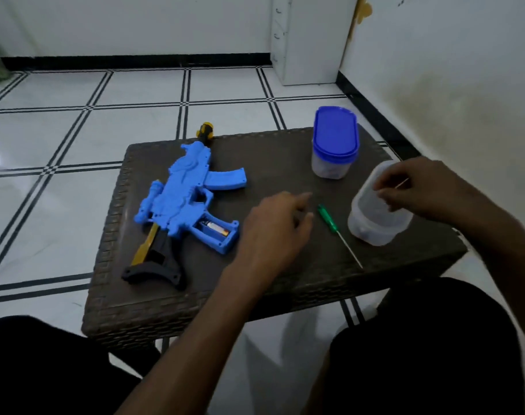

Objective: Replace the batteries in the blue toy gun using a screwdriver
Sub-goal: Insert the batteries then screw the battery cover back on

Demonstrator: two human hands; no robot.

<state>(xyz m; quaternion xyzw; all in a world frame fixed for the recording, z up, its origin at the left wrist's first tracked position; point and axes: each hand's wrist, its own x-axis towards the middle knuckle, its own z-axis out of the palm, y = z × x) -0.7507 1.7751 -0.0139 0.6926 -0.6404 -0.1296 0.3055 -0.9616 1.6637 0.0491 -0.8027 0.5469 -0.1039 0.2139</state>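
Blue toy gun (182,194): lying flat on left part of dark woven table (270,157), black-and-yellow stock toward near edge, grip compartment open with battery (215,227) inside. Screwdriver (339,233): green handle, thin metal shaft, lying flat right of gun, tip toward near edge.

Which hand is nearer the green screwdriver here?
Left. The left hand hovers just left of the green screwdriver, fingers almost at its handle. The right hand is farther right, at the open container.
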